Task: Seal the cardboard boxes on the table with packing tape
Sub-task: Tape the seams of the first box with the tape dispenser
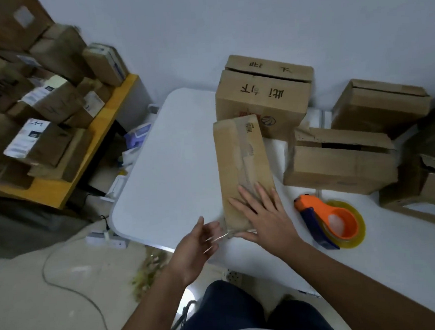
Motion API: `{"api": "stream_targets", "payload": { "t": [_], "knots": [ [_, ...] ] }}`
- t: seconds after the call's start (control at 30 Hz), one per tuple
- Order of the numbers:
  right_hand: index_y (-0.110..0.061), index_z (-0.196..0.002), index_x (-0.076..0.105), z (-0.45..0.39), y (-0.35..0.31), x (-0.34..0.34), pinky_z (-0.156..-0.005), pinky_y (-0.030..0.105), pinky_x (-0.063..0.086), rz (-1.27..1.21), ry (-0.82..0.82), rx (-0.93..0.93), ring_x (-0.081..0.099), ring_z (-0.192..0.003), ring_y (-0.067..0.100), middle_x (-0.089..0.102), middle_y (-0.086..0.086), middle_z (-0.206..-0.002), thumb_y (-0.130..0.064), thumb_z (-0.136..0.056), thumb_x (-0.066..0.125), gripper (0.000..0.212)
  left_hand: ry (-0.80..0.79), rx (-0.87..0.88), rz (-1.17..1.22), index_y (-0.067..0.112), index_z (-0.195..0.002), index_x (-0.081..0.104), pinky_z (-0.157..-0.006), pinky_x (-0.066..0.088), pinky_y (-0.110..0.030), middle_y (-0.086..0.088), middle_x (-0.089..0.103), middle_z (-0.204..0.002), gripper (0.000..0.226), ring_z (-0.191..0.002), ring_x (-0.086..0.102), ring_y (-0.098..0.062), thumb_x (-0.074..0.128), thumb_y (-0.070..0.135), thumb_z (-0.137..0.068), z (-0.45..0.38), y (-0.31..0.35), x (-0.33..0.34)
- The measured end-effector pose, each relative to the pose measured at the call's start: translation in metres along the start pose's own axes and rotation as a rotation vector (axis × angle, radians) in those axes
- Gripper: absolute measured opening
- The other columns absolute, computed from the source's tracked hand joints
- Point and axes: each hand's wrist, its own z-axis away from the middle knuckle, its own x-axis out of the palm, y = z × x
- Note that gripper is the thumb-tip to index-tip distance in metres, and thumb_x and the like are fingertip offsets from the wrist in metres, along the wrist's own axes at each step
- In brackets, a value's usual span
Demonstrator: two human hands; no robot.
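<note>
A long, narrow cardboard box [239, 163] lies on the white table [174, 152], with clear tape running along its top seam. My right hand [263, 213] presses flat on the near end of this box, fingers straight. My left hand [198, 241] is at the box's near corner, fingers blurred, touching the loose end of the clear tape that hangs over the edge. An orange and blue tape dispenser [328, 221] with a roll of clear tape lies on the table to the right of my right hand, held by neither hand.
A large box with printed characters [263, 94] stands behind the narrow box. More open-flapped boxes [339, 161] [379, 104] crowd the table's right side. A yellow shelf [65, 175] stacked with parcels stands at the left. Cables and a power strip [108, 239] lie on the floor.
</note>
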Motion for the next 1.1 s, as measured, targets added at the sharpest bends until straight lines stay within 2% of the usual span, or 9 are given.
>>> {"api": "stream_targets", "payload": {
  "t": [0.17,0.33,0.47,0.6,0.77,0.87,0.93,1.0,1.1],
  "knots": [
    [-0.037,-0.152,0.025,0.000,-0.003,0.005,-0.117,0.059,0.016,0.020,0.033,0.031,0.013,-0.149,0.033,0.018,-0.004,-0.162,-0.077,-0.087,0.029,0.077,-0.066,0.154,-0.079,0.009,-0.104,0.071,-0.093,0.047,-0.030,-0.002,0.071,-0.097,0.022,-0.094,0.061,-0.017,0.062,0.027,-0.094,0.008,-0.005,-0.002],
    [-0.036,-0.152,0.025,0.001,-0.004,0.008,-0.114,0.059,0.022,0.044,0.054,0.056,0.017,-0.148,0.034,0.019,-0.004,-0.162,-0.075,-0.085,0.035,0.078,0.053,0.312,-0.159,-0.001,-0.100,0.070,-0.085,0.051,-0.025,-0.004,0.071,-0.088,0.024,-0.088,0.067,-0.016,0.064,0.021,-0.096,0.009,-0.010,0.005],
    [-0.036,-0.152,0.026,0.002,-0.004,0.009,-0.115,0.059,0.020,0.044,0.078,0.053,0.016,-0.149,0.033,0.018,-0.004,-0.162,-0.074,-0.085,0.040,0.078,0.189,0.419,-0.262,0.011,-0.092,0.073,-0.084,0.053,-0.025,0.005,0.069,-0.077,0.018,-0.081,0.068,-0.013,0.062,0.025,-0.097,0.004,-0.018,0.013],
    [-0.038,-0.152,0.024,0.003,-0.004,0.009,-0.116,0.058,0.016,0.032,0.070,0.062,0.010,-0.150,0.031,0.013,-0.006,-0.163,-0.074,-0.085,0.045,0.079,0.291,0.582,-0.453,0.017,-0.087,0.066,-0.068,0.047,-0.014,0.006,0.066,-0.078,0.020,-0.073,0.061,-0.010,0.056,0.027,-0.101,-0.003,-0.024,0.025],
    [-0.037,-0.153,0.022,0.003,-0.005,0.008,-0.116,0.058,0.015,0.023,0.067,0.069,0.009,-0.150,0.032,0.013,-0.004,-0.163,-0.075,-0.086,0.041,0.079,0.278,0.748,-0.710,0.016,-0.091,0.054,-0.066,0.042,-0.022,0.001,0.059,-0.084,0.018,-0.071,0.051,-0.009,0.045,0.024,-0.105,-0.021,-0.031,0.030],
    [-0.036,-0.153,0.022,0.003,-0.006,0.008,-0.116,0.059,0.014,0.029,0.057,0.074,0.009,-0.150,0.033,0.014,-0.003,-0.163,-0.074,-0.086,0.041,0.080,0.270,0.753,-0.661,0.020,-0.107,0.047,-0.065,0.044,-0.016,0.005,0.051,-0.099,0.006,-0.075,0.055,-0.011,0.047,0.024,-0.104,-0.029,-0.034,0.030],
    [-0.036,-0.153,0.021,0.002,-0.006,0.008,-0.116,0.060,0.013,0.028,0.047,0.079,0.007,-0.150,0.033,0.013,-0.003,-0.163,-0.075,-0.086,0.041,0.080,0.262,0.732,-0.651,0.020,-0.117,0.043,-0.068,0.046,-0.012,0.007,0.042,-0.108,0.016,-0.082,0.056,-0.008,0.048,0.025,-0.103,-0.036,-0.036,0.028],
    [-0.036,-0.153,0.018,0.001,-0.006,0.009,-0.116,0.060,0.012,0.019,0.039,0.080,0.007,-0.150,0.033,0.013,-0.002,-0.163,-0.075,-0.086,0.039,0.080,0.231,0.705,-0.654,0.018,-0.114,0.045,-0.075,0.044,-0.009,0.003,0.040,-0.111,0.011,-0.093,0.053,-0.007,0.043,0.025,-0.105,-0.042,-0.037,0.029],
    [-0.037,-0.153,0.017,0.001,-0.006,0.008,-0.116,0.060,0.014,0.004,0.033,0.084,0.008,-0.150,0.034,0.013,-0.002,-0.163,-0.076,-0.086,0.037,0.080,0.256,0.575,-0.659,0.011,-0.112,0.046,-0.083,0.042,-0.020,-0.004,0.040,-0.113,0.013,-0.093,0.048,-0.007,0.037,0.017,-0.106,-0.054,-0.039,0.034]
  ]
}}
